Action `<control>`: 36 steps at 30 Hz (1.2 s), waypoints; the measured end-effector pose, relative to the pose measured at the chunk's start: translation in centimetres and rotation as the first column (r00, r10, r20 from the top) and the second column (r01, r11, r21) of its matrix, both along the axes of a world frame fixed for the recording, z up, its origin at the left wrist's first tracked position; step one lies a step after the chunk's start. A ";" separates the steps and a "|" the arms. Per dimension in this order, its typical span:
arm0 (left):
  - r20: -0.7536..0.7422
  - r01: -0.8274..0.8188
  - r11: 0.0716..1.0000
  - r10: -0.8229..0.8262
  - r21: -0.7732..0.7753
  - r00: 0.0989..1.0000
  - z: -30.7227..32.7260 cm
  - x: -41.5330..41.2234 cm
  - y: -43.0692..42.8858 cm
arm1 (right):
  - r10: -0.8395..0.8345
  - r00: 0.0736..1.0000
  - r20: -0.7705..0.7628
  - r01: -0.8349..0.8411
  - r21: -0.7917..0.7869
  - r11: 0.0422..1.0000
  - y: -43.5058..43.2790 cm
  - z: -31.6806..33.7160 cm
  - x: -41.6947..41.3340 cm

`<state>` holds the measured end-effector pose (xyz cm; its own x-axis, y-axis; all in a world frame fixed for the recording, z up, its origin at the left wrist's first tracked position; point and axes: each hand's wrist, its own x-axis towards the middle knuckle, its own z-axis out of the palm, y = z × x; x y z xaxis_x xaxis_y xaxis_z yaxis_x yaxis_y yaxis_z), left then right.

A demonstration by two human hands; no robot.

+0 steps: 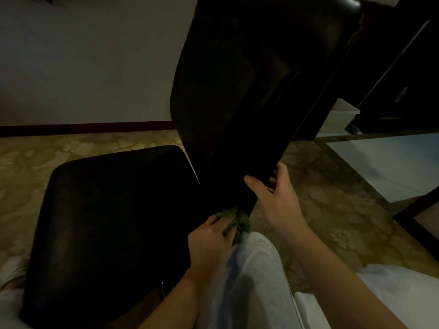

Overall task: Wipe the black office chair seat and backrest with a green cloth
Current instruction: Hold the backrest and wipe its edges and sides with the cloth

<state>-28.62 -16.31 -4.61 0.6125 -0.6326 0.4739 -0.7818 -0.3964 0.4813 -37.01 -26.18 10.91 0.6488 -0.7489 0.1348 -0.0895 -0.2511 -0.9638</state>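
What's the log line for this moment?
left hand: grips green cloth at backrest base | right hand: holds backrest edge

the forearms (332,269) are bare, and loose pale grey trousers (251,276) with soft folds are worn.

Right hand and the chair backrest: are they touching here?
Touching. The head view shows the right hand gripping the lower edge of the backrest, thumb on its near face and fingers curled round the edge.
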 end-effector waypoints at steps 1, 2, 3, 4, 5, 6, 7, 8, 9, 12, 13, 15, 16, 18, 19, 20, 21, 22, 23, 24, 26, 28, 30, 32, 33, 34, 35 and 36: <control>-0.021 -0.005 1.000 0.004 -0.011 1.000 -0.5 -0.1 0.0 | -0.002 1.000 0.002 0.002 0.000 1.000 0.0 -0.1 0.0; -0.025 -0.010 1.000 0.009 -0.020 1.000 -0.7 -0.1 0.0 | -0.006 1.000 0.005 0.006 0.000 1.000 0.1 -0.2 0.1; -0.017 -0.014 1.000 0.014 -0.024 1.000 -0.8 -0.1 0.0 | -0.010 1.000 0.007 0.010 0.000 1.000 0.1 -0.3 0.1; -0.005 -0.014 1.000 0.014 -0.021 1.000 -1.0 -0.1 0.0 | -0.013 1.000 0.007 0.013 0.000 1.000 0.2 -0.3 0.2; 0.006 -0.011 1.000 0.011 -0.012 1.000 -1.1 0.0 0.1 | -0.015 1.000 0.007 0.015 0.003 1.000 0.2 -0.3 0.2; 0.010 -0.007 1.000 0.007 0.004 1.000 -1.3 0.0 0.2 | -0.015 1.000 0.006 0.015 0.005 1.000 0.3 -0.3 0.2; 0.000 0.002 1.000 -0.002 0.026 1.000 -1.4 0.0 0.4 | -0.016 1.000 0.005 0.016 0.006 1.000 0.4 -0.2 0.2; -0.026 0.014 0.999 -0.012 0.049 1.000 -1.7 0.0 0.5 | -0.017 1.000 0.005 0.016 0.007 1.000 0.4 -0.1 0.1; -0.063 0.021 0.997 -0.016 0.073 0.998 -1.9 -0.1 0.7 | -0.018 1.000 0.007 0.018 0.009 1.000 0.5 0.0 0.1; -0.145 -0.001 0.991 0.020 0.131 0.989 -2.5 -0.2 1.1 | -0.010 1.000 0.013 0.010 0.017 1.000 0.5 0.1 0.0; -0.149 -0.005 0.990 0.026 0.140 0.989 -2.6 -0.1 1.2 | -0.005 1.000 0.013 0.004 0.019 1.000 0.5 0.1 0.0; -0.125 -0.001 0.990 0.019 0.141 0.992 -2.7 0.0 1.4 | -0.004 1.000 0.013 0.004 0.018 1.000 0.5 0.0 -0.1; -0.112 0.003 0.991 0.012 0.134 0.994 -2.6 0.1 1.5 | -0.007 1.000 0.014 0.007 0.017 1.000 0.5 -0.1 -0.1; -0.092 0.002 0.997 0.005 0.080 0.996 -2.2 0.2 1.7 | -0.009 1.000 0.019 0.008 0.026 1.000 0.5 -0.3 -0.1; -0.084 0.003 0.999 0.000 0.039 0.996 -1.7 0.2 1.9 | -0.008 1.000 0.023 0.007 0.035 0.999 0.5 -0.3 0.0; -0.073 0.007 1.000 -0.007 -0.005 0.997 -1.1 0.0 2.0 | -0.008 1.000 0.025 0.007 0.041 0.999 0.5 -0.3 0.0; -0.061 0.007 0.999 -0.011 -0.052 0.998 -0.5 -0.1 2.0 | -0.009 1.000 0.029 0.008 0.043 0.999 0.5 -0.3 0.0; -0.056 0.004 0.995 -0.009 -0.101 0.998 0.2 -0.3 1.9 | -0.012 0.999 0.034 0.010 0.041 0.999 0.5 -0.3 0.1; -0.068 -0.003 0.989 -0.007 -0.147 0.998 1.1 -0.5 1.7 | -0.015 0.999 0.038 0.013 0.037 0.999 0.5 -0.4 0.2; -0.093 -0.013 0.982 -0.005 -0.188 0.996 1.9 -0.7 1.4 | -0.017 0.999 0.040 0.016 0.033 0.999 0.5 -0.4 0.2; -0.116 -0.037 0.975 0.012 -0.219 0.993 2.6 -0.9 0.7 | -0.020 0.999 0.038 0.019 0.023 1.000 0.5 -0.5 0.2; -0.082 -0.038 0.987 0.025 -0.158 0.996 2.1 -0.9 0.3 | -0.018 0.999 0.038 0.018 0.023 1.000 0.5 -0.7 0.2; -0.061 -0.035 0.995 0.030 -0.094 0.998 0.7 -0.7 0.3 | -0.015 0.999 0.049 0.013 0.037 0.999 0.5 -0.7 0.1; -0.057 -0.024 0.999 0.023 -0.028 0.998 -0.6 -0.5 0.5 | -0.012 0.999 0.053 0.010 0.043 0.999 0.5 -0.8 0.2; -0.054 -0.020 1.000 0.021 0.015 0.998 -1.0 -0.4 0.6 | -0.012 0.999 0.051 0.010 0.044 0.999 0.4 -0.8 0.2; -0.050 -0.008 0.998 0.011 0.055 0.999 -1.3 -0.3 0.6 | -0.013 0.999 0.048 0.010 0.044 0.999 0.4 -0.8 0.2; -0.050 0.001 0.994 0.005 0.105 0.999 -1.4 -0.1 0.6 | -0.015 0.999 0.045 0.013 0.041 0.999 0.4 -0.8 0.3; -0.067 -0.005 0.988 0.016 0.153 0.998 -1.6 -0.1 0.8 | -0.018 0.999 0.041 0.017 0.036 0.999 0.3 -0.9 0.3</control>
